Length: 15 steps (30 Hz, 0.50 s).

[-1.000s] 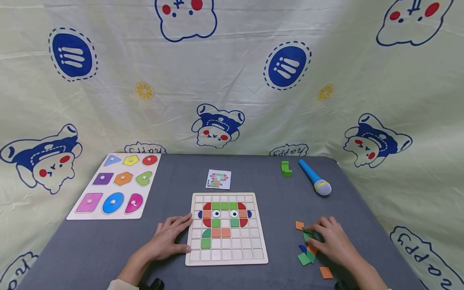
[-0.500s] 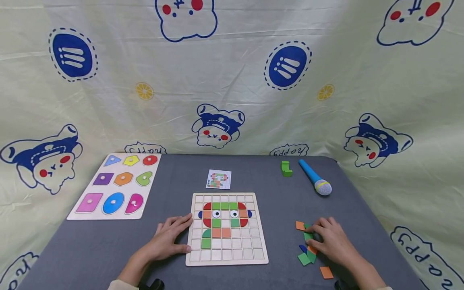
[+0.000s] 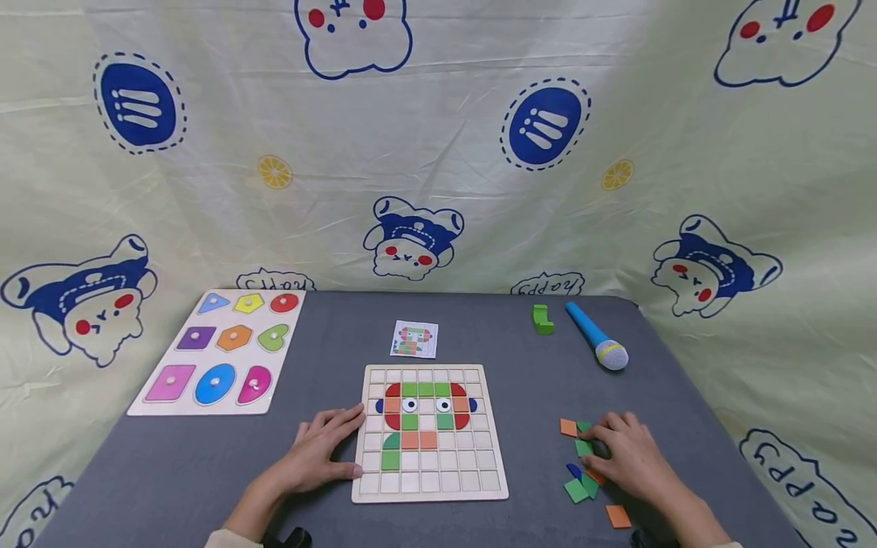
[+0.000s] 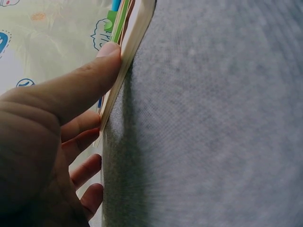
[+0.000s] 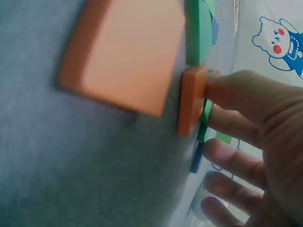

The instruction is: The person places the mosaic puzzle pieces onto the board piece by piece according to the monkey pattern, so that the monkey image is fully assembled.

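Note:
In the head view my left hand [image 3: 322, 445] lies at the left edge of a gridded puzzle board [image 3: 466, 481], touching it with thumb and fingertips. Red, green, orange and blue tiles and two eye tiles form a figure on the board. The left wrist view has my thumb [image 4: 90, 78] against the board's pale edge [image 4: 135, 42]. Over loose tiles on the right is my right hand [image 3: 630, 453]. Its thumb touches an orange tile [image 5: 191, 101]; the index fingertip is by a green tile [image 3: 583, 447]. Nothing is plainly pinched.
A small pattern card [image 3: 414, 339] lies behind the board. A knobbed shape puzzle [image 3: 281, 373] stands far left. At the back right are a green block [image 3: 543, 320] and a blue toy microphone [image 3: 594, 335]. Another orange tile [image 3: 618, 517] lies near my right wrist.
My right thumb has shifted slightly over the orange tile, which shows less now. The green tile by the index fingertip shows more. My left hand and the board keep their places.

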Available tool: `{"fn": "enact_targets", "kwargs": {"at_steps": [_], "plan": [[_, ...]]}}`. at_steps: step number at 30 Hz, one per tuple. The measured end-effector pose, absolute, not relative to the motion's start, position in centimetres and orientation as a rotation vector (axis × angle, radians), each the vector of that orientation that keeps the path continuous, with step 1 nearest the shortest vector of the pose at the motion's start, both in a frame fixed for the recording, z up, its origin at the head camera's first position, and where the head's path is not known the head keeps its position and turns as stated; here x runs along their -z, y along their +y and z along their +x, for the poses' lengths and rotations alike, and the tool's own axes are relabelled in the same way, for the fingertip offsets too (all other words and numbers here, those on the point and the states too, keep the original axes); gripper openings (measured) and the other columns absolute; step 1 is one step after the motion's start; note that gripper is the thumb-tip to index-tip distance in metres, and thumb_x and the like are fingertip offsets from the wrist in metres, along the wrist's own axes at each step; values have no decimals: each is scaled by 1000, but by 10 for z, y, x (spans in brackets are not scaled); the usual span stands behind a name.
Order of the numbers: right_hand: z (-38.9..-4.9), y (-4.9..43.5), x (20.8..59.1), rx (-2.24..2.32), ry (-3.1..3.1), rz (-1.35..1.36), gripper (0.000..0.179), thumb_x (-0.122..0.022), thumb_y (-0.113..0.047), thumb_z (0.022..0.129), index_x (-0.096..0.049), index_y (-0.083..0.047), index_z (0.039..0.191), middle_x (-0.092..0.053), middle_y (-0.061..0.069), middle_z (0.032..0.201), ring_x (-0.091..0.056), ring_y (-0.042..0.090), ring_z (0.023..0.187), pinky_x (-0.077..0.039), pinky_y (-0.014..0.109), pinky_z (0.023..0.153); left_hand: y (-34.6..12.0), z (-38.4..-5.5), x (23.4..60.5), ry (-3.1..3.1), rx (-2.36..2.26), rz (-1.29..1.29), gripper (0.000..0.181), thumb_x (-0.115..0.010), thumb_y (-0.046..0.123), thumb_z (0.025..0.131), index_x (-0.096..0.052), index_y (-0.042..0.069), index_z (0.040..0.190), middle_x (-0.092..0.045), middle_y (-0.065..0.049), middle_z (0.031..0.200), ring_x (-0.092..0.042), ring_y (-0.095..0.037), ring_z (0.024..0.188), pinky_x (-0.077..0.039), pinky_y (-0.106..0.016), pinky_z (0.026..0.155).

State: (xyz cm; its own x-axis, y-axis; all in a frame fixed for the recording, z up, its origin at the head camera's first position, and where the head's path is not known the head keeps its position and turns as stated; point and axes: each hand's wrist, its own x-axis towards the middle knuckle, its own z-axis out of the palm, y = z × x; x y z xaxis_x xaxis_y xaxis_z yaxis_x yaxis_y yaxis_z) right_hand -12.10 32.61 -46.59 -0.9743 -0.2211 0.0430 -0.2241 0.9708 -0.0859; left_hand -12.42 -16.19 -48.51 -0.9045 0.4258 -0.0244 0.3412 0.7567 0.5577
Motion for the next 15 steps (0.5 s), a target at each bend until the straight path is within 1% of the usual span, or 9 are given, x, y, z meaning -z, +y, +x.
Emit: {"fn": "enact_targets", "kwargs": {"at_steps": [7, 12, 15], "plan": [[-118, 327, 463, -158, -3102, 376, 20, -79, -31, 72, -70, -26, 89, -54, -5, 90, -43, 18, 87, -34, 35, 69, -162, -123, 484, 2797, -855, 610, 82, -73, 49, 74, -43, 15, 143, -36, 0, 152, -33, -30, 132, -27, -42, 84], [-119, 321, 460, -162, -3048, 426, 19, -79, -31, 73, -70, -26, 89, -51, -8, 86, -39, 13, 83, -31, 32, 69, -161, -123, 484, 2791, -856, 606, 82, -73, 50, 75, -42, 15, 143, -36, 0, 152, -32, -30, 132, -27, -42, 83], [-119, 309, 460, -184, -2960, 505, 21, -79, -30, 72, -71, -25, 90, -51, -9, 85, -39, 11, 82, -33, 31, 71, -161, -123, 484, 2798, -856, 609, 82, -73, 49, 75, -43, 15, 143, -36, 0, 152, -32, -30, 132, -27, -41, 83]]}}
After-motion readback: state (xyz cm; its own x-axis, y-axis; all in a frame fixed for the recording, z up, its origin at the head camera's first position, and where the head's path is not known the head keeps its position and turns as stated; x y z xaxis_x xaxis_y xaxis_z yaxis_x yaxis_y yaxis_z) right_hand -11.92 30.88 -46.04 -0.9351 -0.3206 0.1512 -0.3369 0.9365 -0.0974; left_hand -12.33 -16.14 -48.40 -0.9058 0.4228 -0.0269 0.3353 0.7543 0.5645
